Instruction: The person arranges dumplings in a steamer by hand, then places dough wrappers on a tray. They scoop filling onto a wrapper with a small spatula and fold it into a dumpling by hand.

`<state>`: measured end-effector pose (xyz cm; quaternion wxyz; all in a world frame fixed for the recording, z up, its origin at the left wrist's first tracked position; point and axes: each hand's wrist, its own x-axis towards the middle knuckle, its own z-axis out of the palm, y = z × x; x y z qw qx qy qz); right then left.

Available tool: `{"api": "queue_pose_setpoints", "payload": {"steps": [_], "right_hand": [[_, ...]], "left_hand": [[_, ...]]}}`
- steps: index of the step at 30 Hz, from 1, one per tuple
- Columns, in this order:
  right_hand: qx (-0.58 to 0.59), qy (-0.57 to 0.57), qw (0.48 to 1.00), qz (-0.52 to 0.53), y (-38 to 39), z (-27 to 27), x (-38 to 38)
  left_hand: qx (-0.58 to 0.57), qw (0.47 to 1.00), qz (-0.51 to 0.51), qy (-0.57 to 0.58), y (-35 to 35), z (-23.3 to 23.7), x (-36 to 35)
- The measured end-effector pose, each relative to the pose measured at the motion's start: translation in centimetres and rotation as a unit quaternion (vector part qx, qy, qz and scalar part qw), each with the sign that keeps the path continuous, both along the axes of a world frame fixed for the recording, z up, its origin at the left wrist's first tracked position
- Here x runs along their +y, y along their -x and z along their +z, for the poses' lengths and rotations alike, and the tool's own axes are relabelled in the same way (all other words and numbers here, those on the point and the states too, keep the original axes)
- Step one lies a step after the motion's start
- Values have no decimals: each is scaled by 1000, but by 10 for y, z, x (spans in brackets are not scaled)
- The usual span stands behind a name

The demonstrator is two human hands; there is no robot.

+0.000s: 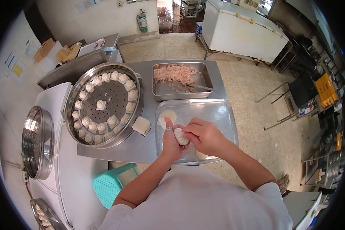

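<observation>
Over the tray (218, 113), my left grip (171, 144) curls around a bun (180, 136), and my right grip (205, 134) pinches its folded edge. I think I'm closing it; next needs a small, soft pinch. Meat (174, 73) sits past the tray.

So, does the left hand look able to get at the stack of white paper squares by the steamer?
Probably not right away: the left hand is cupped around a pleated bun. Once free, it likely could; the stack of white paper squares lies past the rim of the metal tray, nothing tall between.
</observation>
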<state>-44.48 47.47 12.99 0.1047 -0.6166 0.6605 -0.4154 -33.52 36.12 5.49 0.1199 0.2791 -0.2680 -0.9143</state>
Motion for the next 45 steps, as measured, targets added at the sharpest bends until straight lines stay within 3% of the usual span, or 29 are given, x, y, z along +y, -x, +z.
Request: {"api": "queue_pose_setpoints", "payload": {"steps": [5, 9, 12, 17, 24, 27, 29, 33, 35, 39, 42, 45], "right_hand": [[92, 6, 996, -4, -1, -8, 0], [93, -7, 996, -1, 1, -9, 2], [63, 20, 998, -3, 1, -4, 1], [-12, 81, 996, -40, 5, 21, 4], [80, 54, 995, -37, -8, -1, 4], [107, 34, 992, -59, -7, -7, 2], [123, 35, 989, -67, -9, -11, 2], [-18, 35, 998, -46, -3, -2, 4], [-98, 30, 993, -64, -4, 24, 10], [63, 78, 994, -35, -13, 31, 7], [112, 77, 989, -50, -14, 5, 5], [108, 74, 989, -72, -17, -2, 5]], "left_hand": [[8, 1000, -30, -6, -1, -2, 1], [21, 996, 34, 77, 4, 6, 10], [13, 995, 13, 96, 2, 0, 4], [45, 998, -14, 35, -1, 8, -4], [20, 999, -41, 17, 2, 9, -1], [37, 983, 53, 171, 7, 11, 10], [18, 985, 59, 163, 5, 0, 10], [59, 998, 18, 17, 2, -7, -7], [119, 991, -61, -5, -4, -8, -20], [133, 984, -110, -54, 0, 8, -16], [-34, 986, -23, -164, 8, 63, -2], [96, 985, -6, -146, 2, 14, -8]]}}
